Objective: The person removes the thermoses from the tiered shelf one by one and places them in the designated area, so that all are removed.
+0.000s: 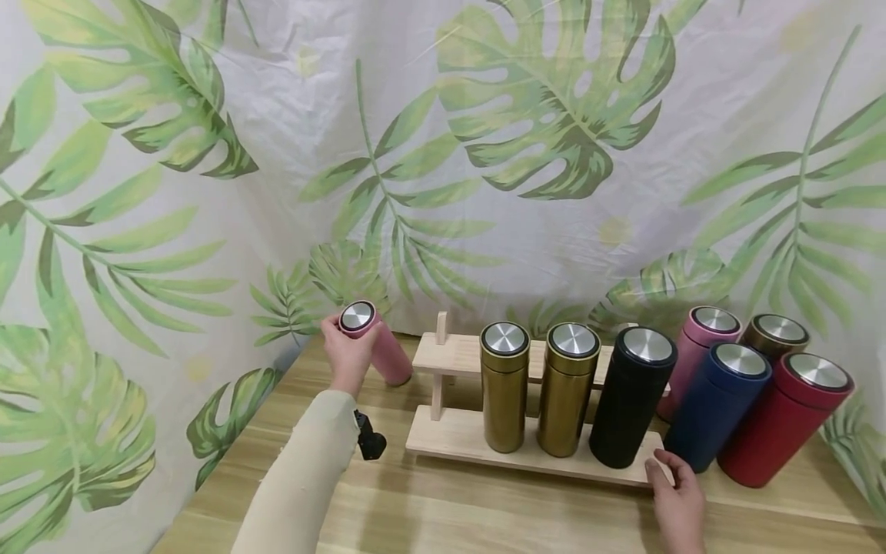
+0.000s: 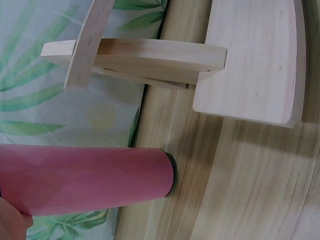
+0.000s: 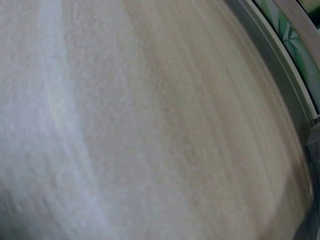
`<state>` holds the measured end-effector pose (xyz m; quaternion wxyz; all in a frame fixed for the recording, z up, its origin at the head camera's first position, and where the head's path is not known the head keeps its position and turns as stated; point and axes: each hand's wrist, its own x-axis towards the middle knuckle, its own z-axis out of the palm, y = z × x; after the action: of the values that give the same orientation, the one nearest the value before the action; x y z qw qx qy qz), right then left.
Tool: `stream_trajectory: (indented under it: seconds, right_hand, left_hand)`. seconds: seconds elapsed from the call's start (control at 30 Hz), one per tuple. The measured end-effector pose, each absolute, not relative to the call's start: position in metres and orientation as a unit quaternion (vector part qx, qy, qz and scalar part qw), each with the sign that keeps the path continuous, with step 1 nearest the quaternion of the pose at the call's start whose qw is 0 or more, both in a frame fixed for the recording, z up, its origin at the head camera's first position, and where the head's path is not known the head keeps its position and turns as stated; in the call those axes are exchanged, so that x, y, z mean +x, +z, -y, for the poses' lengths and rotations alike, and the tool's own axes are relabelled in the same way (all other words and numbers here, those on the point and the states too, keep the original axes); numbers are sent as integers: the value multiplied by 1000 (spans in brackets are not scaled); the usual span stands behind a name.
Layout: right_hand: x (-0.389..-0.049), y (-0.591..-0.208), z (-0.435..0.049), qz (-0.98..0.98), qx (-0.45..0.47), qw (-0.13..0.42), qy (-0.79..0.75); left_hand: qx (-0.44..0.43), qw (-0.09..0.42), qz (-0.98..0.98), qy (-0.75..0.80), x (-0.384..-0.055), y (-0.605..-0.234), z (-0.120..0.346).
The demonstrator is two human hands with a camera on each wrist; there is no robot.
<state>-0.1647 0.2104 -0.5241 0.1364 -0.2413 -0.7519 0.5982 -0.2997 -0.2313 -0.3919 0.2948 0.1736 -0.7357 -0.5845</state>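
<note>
Head: left hand [image 1: 349, 354] grips the pink bottle [image 1: 393, 358] near its lid, left of the wooden rack [image 1: 450, 431]; right hand [image 1: 678, 496] touches the rack's lower right end, can't tell if fingers grip. I'd keep bottle upright, rack steady. Left wrist: adds bottle's dark base edge. Right wrist: mostly blurred wood surface [image 3: 200, 100], no bottle.
</note>
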Motion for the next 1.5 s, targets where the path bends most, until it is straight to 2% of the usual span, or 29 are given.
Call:
stream_trajectory:
  seconds: [0.27,0.5,0.73,1.17,1.3,1.5]
  right_hand:
    - [-164,-524,-212,754,-245,140,593]
    - [-164,-524,-211,758,-251,143,584]
    - [-165,-526,-214,766,-254,138,574]
    - [-168,-524,-209,758,-243,146,587]
    - [-169,-526,-209,764,-230,156,583]
    - [-169,-528,-210,757,-244,146,588]
  left_hand:
    - [160,271,754,-576,-306,-388,230]
    - [169,221,809,-518,-314,-376,235]
    - [132,164,834,-510,-325,-375,234]
    - [94,132,847,-506,-339,-376,234]
    - [97,144,850,-497,-335,-372,236]
    - [81,223,817,-526,-325,-354,226]
